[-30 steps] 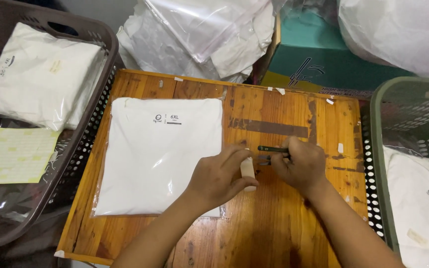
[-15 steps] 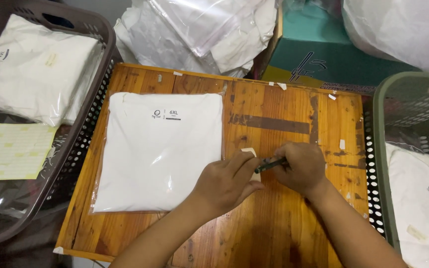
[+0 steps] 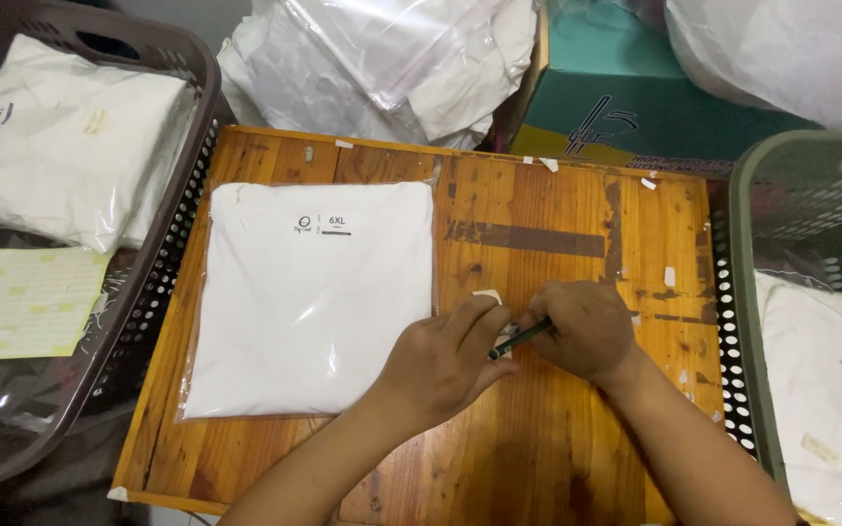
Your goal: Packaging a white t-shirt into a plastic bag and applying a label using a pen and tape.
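You are looking down at a wooden tabletop with both hands meeting near its middle. Your right hand is curling closed around a dark pen, the grip snug, with the pen slanting out to the left toward your other hand. Your left hand is lying just beside it, fingers half closed, pinching or pinning a small white paper slip against the wood, seemingly to keep it from sliding under the pen; how firmly it is holding, you cannot tell from here.

Just left of your hands, a folded white garment in a clear bag is lying flat on the tabletop, label side up, its right edge touching your left hand. A dark laundry basket is sitting on the left, holding another bagged white garment and a pale yellow sticker sheet. A grey-green basket on the right is holding more bagged white clothing. Loose clear bags and a teal box are piling up beyond the far edge.
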